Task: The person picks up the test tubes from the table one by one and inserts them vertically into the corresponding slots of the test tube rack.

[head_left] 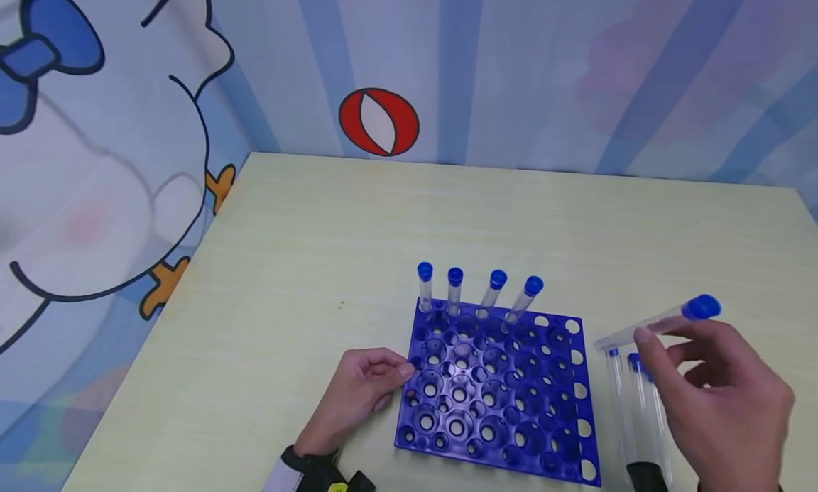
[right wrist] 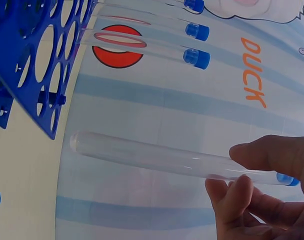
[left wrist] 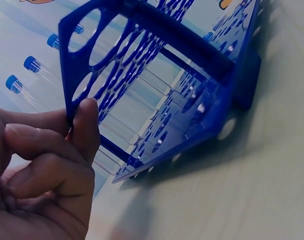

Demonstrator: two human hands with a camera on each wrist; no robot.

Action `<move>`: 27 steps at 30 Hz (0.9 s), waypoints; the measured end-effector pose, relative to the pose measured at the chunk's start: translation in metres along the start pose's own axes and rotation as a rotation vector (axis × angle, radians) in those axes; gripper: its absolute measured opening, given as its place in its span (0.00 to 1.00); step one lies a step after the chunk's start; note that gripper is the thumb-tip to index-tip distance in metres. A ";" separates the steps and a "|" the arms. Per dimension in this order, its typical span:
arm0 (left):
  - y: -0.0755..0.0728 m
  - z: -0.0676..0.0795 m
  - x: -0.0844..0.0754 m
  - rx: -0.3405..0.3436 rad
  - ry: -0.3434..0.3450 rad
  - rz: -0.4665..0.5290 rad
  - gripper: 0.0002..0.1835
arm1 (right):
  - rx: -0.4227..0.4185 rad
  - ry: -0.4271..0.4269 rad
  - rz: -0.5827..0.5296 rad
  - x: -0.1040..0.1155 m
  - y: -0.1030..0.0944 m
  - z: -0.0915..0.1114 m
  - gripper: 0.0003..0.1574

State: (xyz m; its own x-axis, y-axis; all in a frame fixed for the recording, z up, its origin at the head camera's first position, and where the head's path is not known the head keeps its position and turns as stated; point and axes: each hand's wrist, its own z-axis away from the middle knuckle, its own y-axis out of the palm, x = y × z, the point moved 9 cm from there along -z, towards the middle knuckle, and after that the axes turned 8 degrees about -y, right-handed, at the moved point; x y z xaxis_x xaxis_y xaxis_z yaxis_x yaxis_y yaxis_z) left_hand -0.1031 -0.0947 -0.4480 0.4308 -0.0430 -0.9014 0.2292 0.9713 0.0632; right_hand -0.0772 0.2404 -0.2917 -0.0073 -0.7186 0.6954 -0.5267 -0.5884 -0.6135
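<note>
"So, what shows from the head?"
"The left hand [head_left: 364, 385] pinches the blue rack [head_left: 475, 389] at nine o'clock. Four capped tubes [head_left: 454, 286] stand along its twelve o'clock edge. At three, the right hand [head_left: 728, 392] holds a tilted tube [head_left: 666, 322] near loose tubes [head_left: 626, 414]."
"Left wrist?"
"Thumb and finger pinch the rack's edge."
"Right wrist?"
"Fingertips pinch that tube near its blue cap [right wrist: 287, 179], rounded end towards nine."

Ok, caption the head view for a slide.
Left hand pinches the rack, four tubes in its far row; right hand holds another tube.
</note>
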 end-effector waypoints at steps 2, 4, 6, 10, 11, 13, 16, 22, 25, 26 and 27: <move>0.000 0.000 0.000 0.000 0.000 0.002 0.16 | -0.001 -0.050 -0.025 0.008 0.003 -0.003 0.14; 0.000 0.000 0.001 0.000 -0.004 0.003 0.16 | 0.002 -0.089 -0.041 0.013 0.007 -0.006 0.15; 0.000 -0.001 0.001 0.000 -0.007 0.007 0.16 | 0.011 -0.114 -0.040 0.017 0.011 -0.009 0.15; 0.000 0.000 0.001 -0.001 -0.012 0.009 0.17 | 0.035 -0.171 -0.066 0.024 0.018 -0.013 0.14; 0.000 0.000 0.001 -0.002 -0.012 0.008 0.16 | 0.037 -0.185 -0.069 0.026 0.020 -0.014 0.14; 0.000 0.000 0.001 -0.007 -0.018 0.006 0.16 | 0.045 -0.211 -0.088 0.030 0.022 -0.015 0.14; -0.001 0.000 0.001 -0.013 -0.025 0.002 0.16 | 0.059 -0.248 -0.120 0.037 0.024 -0.018 0.13; -0.001 0.000 0.000 -0.007 -0.009 0.004 0.15 | 0.089 -0.256 -0.128 0.040 0.031 -0.021 0.12; 0.000 0.000 0.000 0.001 -0.001 0.006 0.16 | 0.099 -0.248 -0.139 0.039 0.035 -0.022 0.12; 0.000 0.000 -0.001 0.003 0.002 0.007 0.16 | 0.101 -0.247 -0.139 0.039 0.036 -0.022 0.12; 0.000 0.000 -0.001 0.004 0.002 0.008 0.16 | 0.103 -0.250 -0.144 0.039 0.037 -0.022 0.12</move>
State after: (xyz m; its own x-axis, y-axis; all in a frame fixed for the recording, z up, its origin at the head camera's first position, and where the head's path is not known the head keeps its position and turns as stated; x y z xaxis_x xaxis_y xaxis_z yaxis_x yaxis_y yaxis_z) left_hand -0.1035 -0.0949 -0.4473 0.4306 -0.0342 -0.9019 0.2288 0.9708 0.0725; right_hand -0.1159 0.1990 -0.2789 0.2775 -0.6868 0.6718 -0.4184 -0.7158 -0.5590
